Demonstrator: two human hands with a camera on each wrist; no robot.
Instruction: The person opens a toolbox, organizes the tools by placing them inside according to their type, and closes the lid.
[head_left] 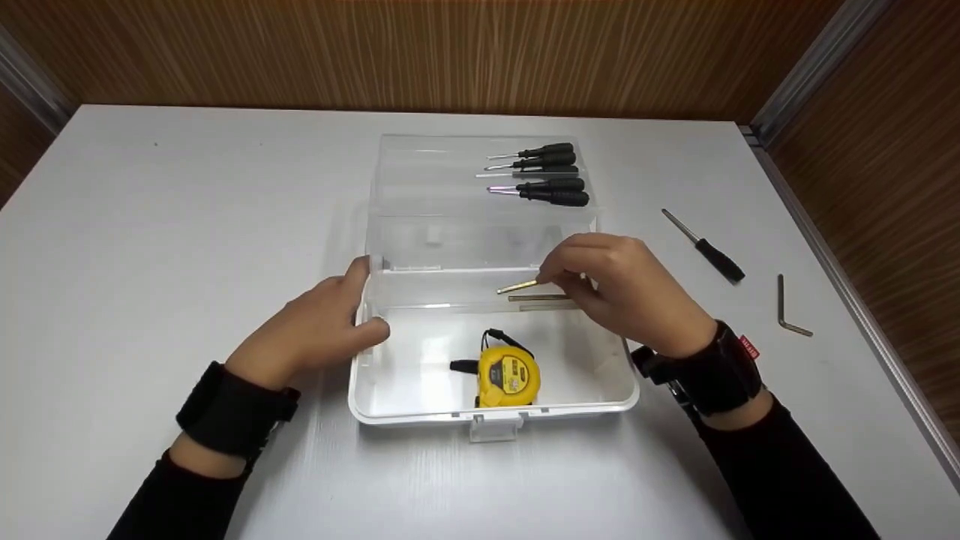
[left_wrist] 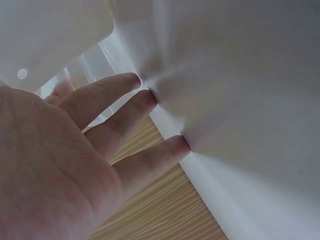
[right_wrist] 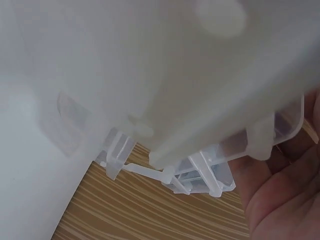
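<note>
A clear plastic toolbox (head_left: 600, 375) stands open on the white table. My left hand (head_left: 337, 315) rests on its left wall, thumb by the rim; in the left wrist view straight fingers (left_wrist: 130, 112) press the wall (left_wrist: 235, 100). My right hand (head_left: 546, 279) hovers over the box's narrow tray and pinches a thin brass-coloured hex key (head_left: 517, 286). Two grey keys (head_left: 540, 298) lie in the tray just below it. A yellow tape measure (head_left: 508, 375) sits in the box's bottom. The right wrist view shows only my palm (right_wrist: 285, 200) and the box's underside (right_wrist: 200, 175).
Several black-handled screwdrivers (head_left: 551, 176) lie on the opened lid (head_left: 420, 165) at the back. To the right of the box, a black-handled screwdriver (head_left: 709, 251) and an L-shaped hex key (head_left: 787, 307) lie on the table. Wood-panel walls close in the back and right.
</note>
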